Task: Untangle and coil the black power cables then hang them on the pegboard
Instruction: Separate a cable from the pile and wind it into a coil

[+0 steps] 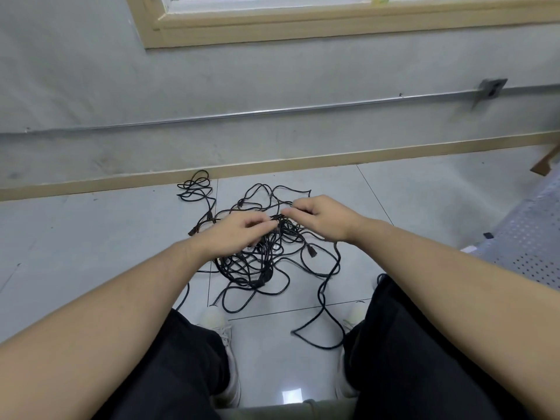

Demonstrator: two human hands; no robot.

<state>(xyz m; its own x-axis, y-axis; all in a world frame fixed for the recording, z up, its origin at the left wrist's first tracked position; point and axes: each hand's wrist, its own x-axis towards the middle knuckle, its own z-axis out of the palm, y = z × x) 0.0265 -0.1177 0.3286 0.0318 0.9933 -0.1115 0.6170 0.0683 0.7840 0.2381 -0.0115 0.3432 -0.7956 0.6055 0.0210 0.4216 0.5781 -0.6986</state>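
Black cables (260,259) lie knotted on the floor (91,237), both hands (233,234) (321,216) pinching strands at the far centre; hard pulling could tighten knots.

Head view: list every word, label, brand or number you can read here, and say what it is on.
None can be read.
Cables: no print shows on the black jackets or plugs.
Wall box: too small and blurred to tell whether it bears any marking.
Shoes: no logo visible.
Window frame, wall and floor tiles: plain, no signs.
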